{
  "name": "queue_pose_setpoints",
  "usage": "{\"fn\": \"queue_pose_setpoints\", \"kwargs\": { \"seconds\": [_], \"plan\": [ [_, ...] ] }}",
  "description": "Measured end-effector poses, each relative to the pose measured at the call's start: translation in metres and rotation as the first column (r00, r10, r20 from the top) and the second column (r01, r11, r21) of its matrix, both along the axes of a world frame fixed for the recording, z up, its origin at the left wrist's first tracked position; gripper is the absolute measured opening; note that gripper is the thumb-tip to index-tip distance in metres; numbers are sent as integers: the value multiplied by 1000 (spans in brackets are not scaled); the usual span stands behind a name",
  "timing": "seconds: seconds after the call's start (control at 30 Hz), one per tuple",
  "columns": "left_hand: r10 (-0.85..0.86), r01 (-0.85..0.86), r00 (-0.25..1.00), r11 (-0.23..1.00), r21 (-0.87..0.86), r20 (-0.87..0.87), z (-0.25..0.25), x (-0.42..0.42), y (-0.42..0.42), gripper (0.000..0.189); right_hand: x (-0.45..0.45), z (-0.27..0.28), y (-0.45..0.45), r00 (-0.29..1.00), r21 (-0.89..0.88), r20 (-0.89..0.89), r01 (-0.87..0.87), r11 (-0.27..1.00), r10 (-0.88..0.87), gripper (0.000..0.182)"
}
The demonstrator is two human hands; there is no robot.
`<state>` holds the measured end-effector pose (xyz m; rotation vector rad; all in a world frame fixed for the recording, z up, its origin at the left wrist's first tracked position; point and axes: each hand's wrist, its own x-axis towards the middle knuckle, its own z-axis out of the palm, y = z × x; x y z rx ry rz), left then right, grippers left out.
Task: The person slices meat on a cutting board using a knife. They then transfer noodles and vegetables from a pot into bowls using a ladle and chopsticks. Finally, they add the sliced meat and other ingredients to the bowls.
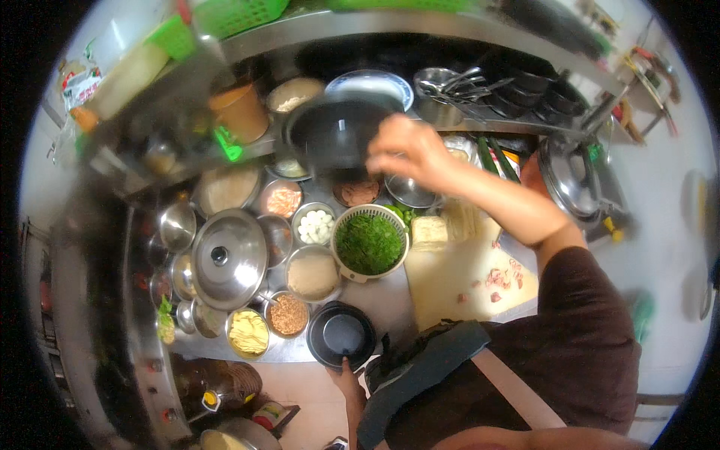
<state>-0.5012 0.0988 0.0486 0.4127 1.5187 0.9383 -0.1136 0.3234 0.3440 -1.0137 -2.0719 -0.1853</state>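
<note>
My left hand grips the near rim of a black bowl at the counter's front edge, its thumb over the rim. My right hand, slightly blurred, is raised with bent fingers at the right side of a large dark pan or bowl by the shelf; whether it touches that vessel I cannot tell. Between the hands stands a light colander of chopped green herbs. Around it are bowls of peeled white eggs or balls, brown crumbly food and yellow strips.
A steel lid lies among bowls on the left. On the right, a cutting board bears small meat pieces beside a pale block of food. The shelf holds a blue-rimmed plate, a container of utensils and stacked black bowls.
</note>
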Motion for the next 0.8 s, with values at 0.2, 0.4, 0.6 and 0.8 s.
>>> {"fn": "queue_pose_setpoints", "kwargs": {
  "seconds": [0.2,0.4,0.6,0.8],
  "plan": [
    [81,-77,993,996,-52,84,-45,-22,-1,52,-18,-61,-141,919,-546,-289,-388,742,268,21],
    [258,-257,965,966,19,-54,-4,-30,-56,19,-52,-203,-208,843,-647,-206,-499,577,498,19],
    [181,-92,877,972,214,-445,-28,-104,-121,32,-104,-267,-200,754,-723,58,-420,549,654,15],
    [467,-467,884,884,-15,9,-1,-98,-94,39,-112,-244,-175,830,-626,5,-432,649,557,13]
  ]
}}
